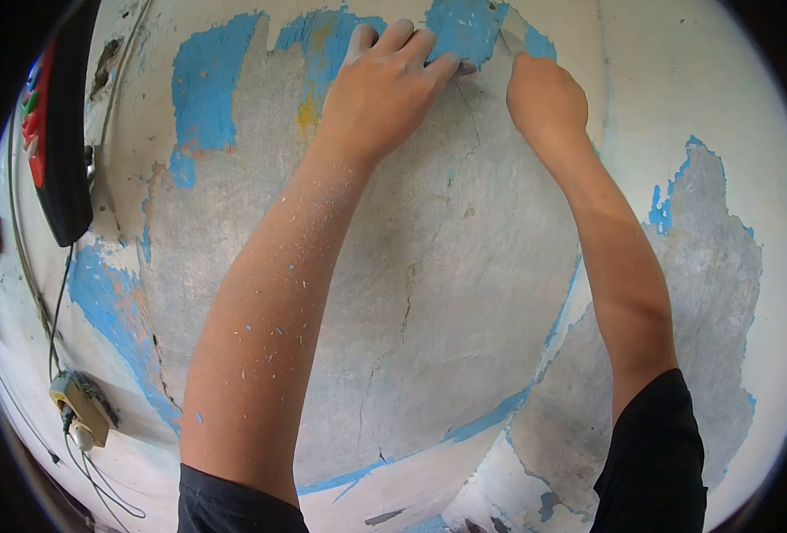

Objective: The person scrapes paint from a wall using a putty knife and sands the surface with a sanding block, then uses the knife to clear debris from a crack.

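In front of me is a wall (322, 258) with bare grey plaster and patches of flaking blue paint (205, 84). My left hand (389, 84) rests high on it, against the blue paint, fingers bent and slightly apart, with pale dust on their tips. A small dark bit shows beside its thumb side; I cannot make out what it is. To the right, my right hand (549, 99) is closed in a fist around what looks like a scraper (512, 34). Its thin greyish blade points up against the blue paint, and its handle is hidden in the fist.
A black and red object with coloured buttons (55, 133) hangs at upper left. Below it, a socket box (78, 409) with a plug and cables is on the wall. Another bare grey patch (704, 293) lies at right. Paint flecks cover my left forearm (273, 311).
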A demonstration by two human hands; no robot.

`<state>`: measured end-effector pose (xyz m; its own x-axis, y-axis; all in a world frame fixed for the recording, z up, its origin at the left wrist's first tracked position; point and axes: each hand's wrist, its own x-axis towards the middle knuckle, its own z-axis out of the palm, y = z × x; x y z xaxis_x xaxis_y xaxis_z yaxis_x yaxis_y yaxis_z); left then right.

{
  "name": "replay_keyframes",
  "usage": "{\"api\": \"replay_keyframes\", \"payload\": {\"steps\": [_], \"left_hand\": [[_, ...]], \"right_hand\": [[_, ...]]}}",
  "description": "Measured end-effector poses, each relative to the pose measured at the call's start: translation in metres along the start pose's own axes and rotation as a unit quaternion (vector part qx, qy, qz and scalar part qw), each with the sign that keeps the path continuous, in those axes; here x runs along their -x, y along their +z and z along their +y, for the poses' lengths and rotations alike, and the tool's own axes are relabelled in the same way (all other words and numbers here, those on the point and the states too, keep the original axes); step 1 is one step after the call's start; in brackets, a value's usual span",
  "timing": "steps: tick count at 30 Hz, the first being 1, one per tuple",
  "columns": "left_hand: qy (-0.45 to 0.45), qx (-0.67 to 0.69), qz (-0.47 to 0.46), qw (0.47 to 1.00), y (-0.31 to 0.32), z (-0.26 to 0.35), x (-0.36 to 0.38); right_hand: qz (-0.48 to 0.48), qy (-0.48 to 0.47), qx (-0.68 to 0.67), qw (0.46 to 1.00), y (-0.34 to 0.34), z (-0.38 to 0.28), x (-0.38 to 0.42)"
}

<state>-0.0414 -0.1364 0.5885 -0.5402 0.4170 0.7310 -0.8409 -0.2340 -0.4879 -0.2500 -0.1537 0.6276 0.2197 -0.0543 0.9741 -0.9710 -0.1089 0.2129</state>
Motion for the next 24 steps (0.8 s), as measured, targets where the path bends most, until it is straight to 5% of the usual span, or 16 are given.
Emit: {"api": "replay_keyframes", "payload": {"steps": [8,16,24], "left_hand": [[0.002,0.013,-0.022,1.000,-0.005,-0.001,-0.003],[0.009,0.026,-0.045,0.999,-0.014,-0.001,-0.006],[-0.066,0.081,-0.069,0.992,-0.059,0.027,0.021]], "right_hand": [[0.020,0.026,-0.044,0.999,0.009,-0.012,0.041],[-0.118,0.018,-0.138,0.983,0.008,-0.011,0.149],[-0.196,0.035,-0.430,0.881,0.007,0.007,0.322]]}}
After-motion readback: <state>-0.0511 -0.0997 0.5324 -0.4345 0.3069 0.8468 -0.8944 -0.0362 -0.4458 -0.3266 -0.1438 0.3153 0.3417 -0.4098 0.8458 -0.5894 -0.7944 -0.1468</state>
